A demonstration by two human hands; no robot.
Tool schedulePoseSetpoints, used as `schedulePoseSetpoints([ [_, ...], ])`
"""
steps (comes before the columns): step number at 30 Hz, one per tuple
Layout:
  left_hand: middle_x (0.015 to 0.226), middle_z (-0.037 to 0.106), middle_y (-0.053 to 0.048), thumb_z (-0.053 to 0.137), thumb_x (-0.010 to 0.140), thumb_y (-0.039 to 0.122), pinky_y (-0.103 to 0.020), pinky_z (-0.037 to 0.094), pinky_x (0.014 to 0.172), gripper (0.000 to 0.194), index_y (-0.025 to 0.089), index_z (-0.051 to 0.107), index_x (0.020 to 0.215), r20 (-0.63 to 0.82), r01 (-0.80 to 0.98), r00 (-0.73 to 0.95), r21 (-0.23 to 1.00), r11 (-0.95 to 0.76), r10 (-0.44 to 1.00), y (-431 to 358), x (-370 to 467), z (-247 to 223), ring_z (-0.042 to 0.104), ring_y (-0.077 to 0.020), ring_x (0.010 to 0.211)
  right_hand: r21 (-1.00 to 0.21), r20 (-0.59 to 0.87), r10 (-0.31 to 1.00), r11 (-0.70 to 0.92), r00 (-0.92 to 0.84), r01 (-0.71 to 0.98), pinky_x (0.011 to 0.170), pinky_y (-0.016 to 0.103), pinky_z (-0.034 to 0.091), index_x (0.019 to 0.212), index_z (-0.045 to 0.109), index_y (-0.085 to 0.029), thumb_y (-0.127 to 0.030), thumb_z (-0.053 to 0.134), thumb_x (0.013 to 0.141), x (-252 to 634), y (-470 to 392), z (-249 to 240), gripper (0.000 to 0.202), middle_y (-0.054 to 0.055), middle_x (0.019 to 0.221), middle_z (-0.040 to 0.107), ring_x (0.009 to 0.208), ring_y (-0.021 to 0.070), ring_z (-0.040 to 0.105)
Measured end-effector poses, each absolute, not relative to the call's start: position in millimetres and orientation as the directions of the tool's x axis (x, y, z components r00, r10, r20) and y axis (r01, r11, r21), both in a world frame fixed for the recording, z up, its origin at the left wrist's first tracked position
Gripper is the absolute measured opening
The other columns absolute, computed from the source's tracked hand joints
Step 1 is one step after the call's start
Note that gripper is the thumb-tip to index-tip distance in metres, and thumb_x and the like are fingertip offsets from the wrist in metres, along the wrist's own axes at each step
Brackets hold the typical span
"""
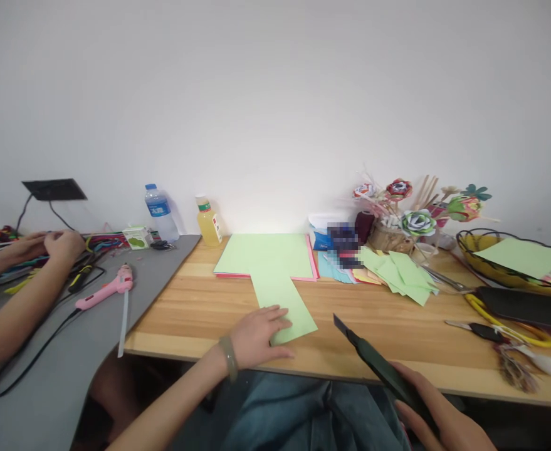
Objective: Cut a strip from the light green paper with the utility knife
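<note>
Head view, reference landmark: the paper stack (pixel 235 254). The green strip (pixel 296 310) extends from its near edge towards me; its far end blends with the top sheet, so I cannot tell where it stops. My left hand (pixel 254 336) is open, palm down, fingers slightly spread, on the strip's near end. My right hand (pixel 444 414) is closed around the utility knife (pixel 377 362), blade exposed, nearer me and right of the stack.

Progress: smaller green pieces (pixel 409 275) lie loose right of the stack, apparently already cut. The strip shows no crosswise cut; it and the stacked sheets appear undivided. Total count: cannot be determined.

Labels: left of the stack, the water bottle (pixel 160 213) has white characters on blue, and the yellow drink bottle (pixel 208 224) a white-and-red label; neither is legible.
</note>
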State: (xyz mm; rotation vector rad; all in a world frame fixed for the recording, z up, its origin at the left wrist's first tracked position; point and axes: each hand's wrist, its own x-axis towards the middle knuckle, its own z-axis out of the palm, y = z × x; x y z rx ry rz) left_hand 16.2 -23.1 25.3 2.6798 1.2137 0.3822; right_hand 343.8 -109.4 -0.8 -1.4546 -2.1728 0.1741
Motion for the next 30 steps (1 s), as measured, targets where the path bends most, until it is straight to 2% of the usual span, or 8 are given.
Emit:
schedulePoseSetpoints([
  [3, 0.129, 0.05, -0.01, 0.063, 0.078, 0.04, -0.037, 0.037, 0.101, 0.042, 0.018, 0.059, 0.114, 0.156, 0.717, 0.627, 0.268, -0.644, 0.763, -23, 19, 26, 0.043, -0.0245, 0.122, -0.258, 0.35, 0.838, 0.515, -0.418, 0.817, 0.064, 0.02, 0.052, 0.139, 0.022, -0.035, -0.03, 0.043, 0.087, 338, -107, 8, 0.056, 0.001, 0.11, 0.065, 0.087, 0.0169, 0.065],
  [5, 0.128, 0.052, -0.009, 0.061, 0.08, 0.033, -0.035, 0.037, 0.101, 0.035, 0.018, 0.06, 0.111, 0.164, 0.715, 0.623, 0.278, -0.642, 0.765, -22, 20, 25, 0.044, -0.023, 0.122, -0.219, 0.326, 0.819, 0.551, -0.472, 0.805, 0.056, 0.017, 0.051, 0.14, 0.018, -0.038, -0.028, 0.039, 0.088, 334, -107, 15, 0.057, -0.001, 0.104, 0.066, 0.078, 0.0143, 0.067],
  [9, 0.125, 0.055, -0.009, 0.058, 0.08, 0.025, -0.034, 0.038, 0.101, 0.029, 0.017, 0.062, 0.107, 0.185, 0.713, 0.616, 0.281, -0.642, 0.766, -22, 21, 22, 0.046, -0.022, 0.12, -0.186, 0.317, 0.8, 0.579, -0.51, 0.793, 0.051, 0.015, 0.049, 0.139, 0.022, -0.04, -0.026, 0.038, 0.088, 333, -107, 24, 0.055, -0.004, 0.091, 0.065, 0.066, 0.0113, 0.067],
  [15, 0.123, 0.056, -0.008, 0.056, 0.078, 0.024, -0.035, 0.038, 0.1, 0.028, 0.018, 0.063, 0.105, 0.209, 0.714, 0.602, 0.29, -0.637, 0.77, -23, 23, 21, 0.048, -0.0215, 0.118, -0.088, 0.362, 0.764, 0.599, -0.535, 0.796, 0.044, 0.017, 0.046, 0.135, 0.033, -0.038, -0.025, 0.039, 0.086, 331, -101, 31, 0.051, -0.004, 0.082, 0.063, 0.053, 0.0108, 0.063],
  [22, 0.124, 0.056, -0.007, 0.055, 0.079, 0.024, -0.033, 0.038, 0.1, 0.031, 0.016, 0.062, 0.108, 0.206, 0.724, 0.595, 0.284, -0.629, 0.777, -24, 22, 23, 0.048, -0.0218, 0.118, -0.098, 0.277, 0.801, 0.573, -0.531, 0.814, 0.047, 0.019, 0.046, 0.129, 0.044, -0.037, -0.024, 0.038, 0.085, 326, -93, 38, 0.046, -0.002, 0.078, 0.063, 0.052, 0.0118, 0.062],
  [27, 0.124, 0.056, -0.007, 0.056, 0.08, 0.026, -0.032, 0.039, 0.099, 0.031, 0.016, 0.062, 0.108, 0.195, 0.727, 0.602, 0.27, -0.632, 0.775, -25, 21, 25, 0.049, -0.0216, 0.118, -0.106, 0.268, 0.806, 0.569, -0.528, 0.816, 0.048, 0.019, 0.046, 0.129, 0.044, -0.037, -0.024, 0.038, 0.086, 326, -93, 41, 0.046, -0.002, 0.078, 0.063, 0.053, 0.012, 0.062],
  [30, 0.119, 0.06, -0.004, 0.05, 0.085, 0.032, -0.029, 0.042, 0.095, 0.026, 0.02, 0.063, 0.104, 0.182, 0.739, 0.594, 0.261, -0.621, 0.784, -22, 21, 30, 0.052, -0.0183, 0.113, -0.117, 0.258, 0.815, 0.559, -0.518, 0.821, 0.048, 0.02, 0.046, 0.129, 0.045, -0.036, -0.025, 0.037, 0.086, 327, -92, 41, 0.045, -0.001, 0.078, 0.063, 0.054, 0.0123, 0.062],
])
